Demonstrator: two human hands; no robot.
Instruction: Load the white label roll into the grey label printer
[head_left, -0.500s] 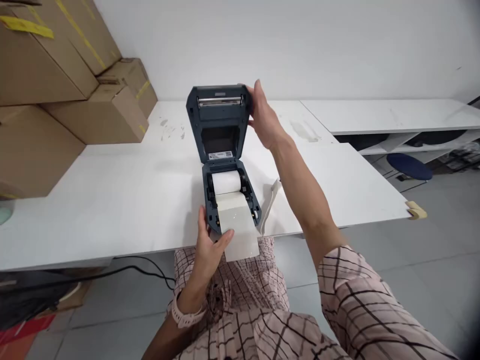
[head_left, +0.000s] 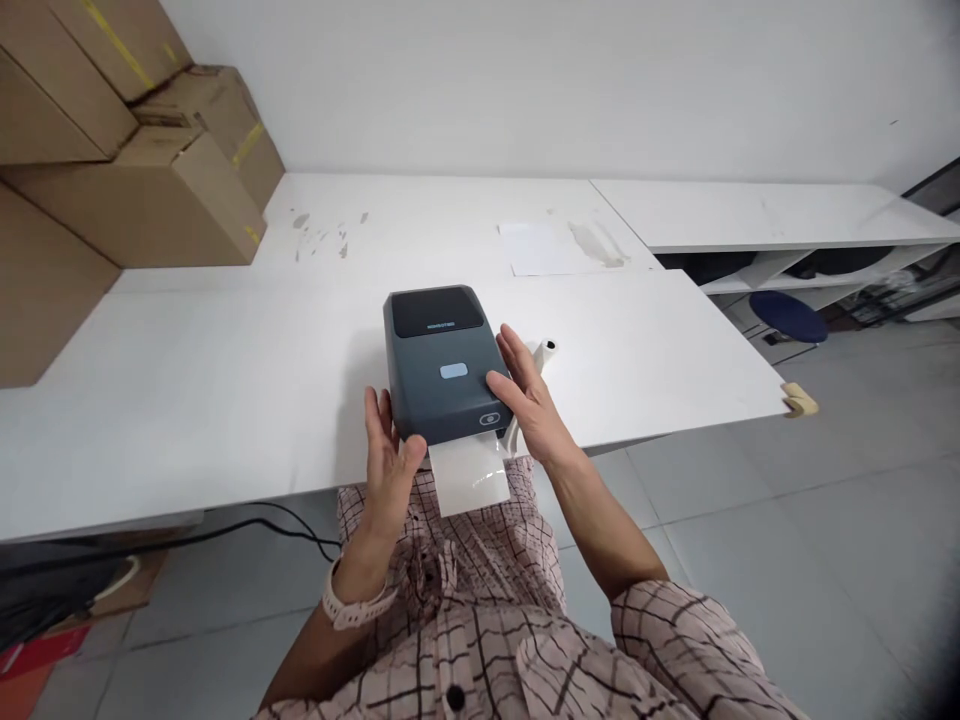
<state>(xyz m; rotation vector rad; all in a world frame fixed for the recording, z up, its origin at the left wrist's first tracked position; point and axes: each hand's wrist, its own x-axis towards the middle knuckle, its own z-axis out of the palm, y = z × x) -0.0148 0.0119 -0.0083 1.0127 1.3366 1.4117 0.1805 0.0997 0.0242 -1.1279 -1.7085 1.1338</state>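
A dark blue-grey label printer (head_left: 431, 375) stands with its lid closed near the front edge of the white table (head_left: 247, 370). A blank white label strip (head_left: 471, 475) comes out of its front and hangs past the table edge. My left hand (head_left: 386, 465) is at the printer's front left corner, fingers apart, thumb by the front edge. My right hand (head_left: 529, 400) lies along the right side, fingers spread, its thumb on the lid's right edge. The paper roll inside is hidden. Just right of the printer lies a small white roll (head_left: 546, 350), partly behind my right hand.
Cardboard boxes (head_left: 187, 200) are stacked at the back left. A white sheet of paper (head_left: 536, 250) lies toward the back of the table. A blue stool (head_left: 787, 315) stands at the right, and black cables (head_left: 247, 525) hang below the table's front edge.
The printer's lid has swung down from raised to closed, covering the paper roll. My right hand has come down and nearer from the top of the lid to the printer's right side.
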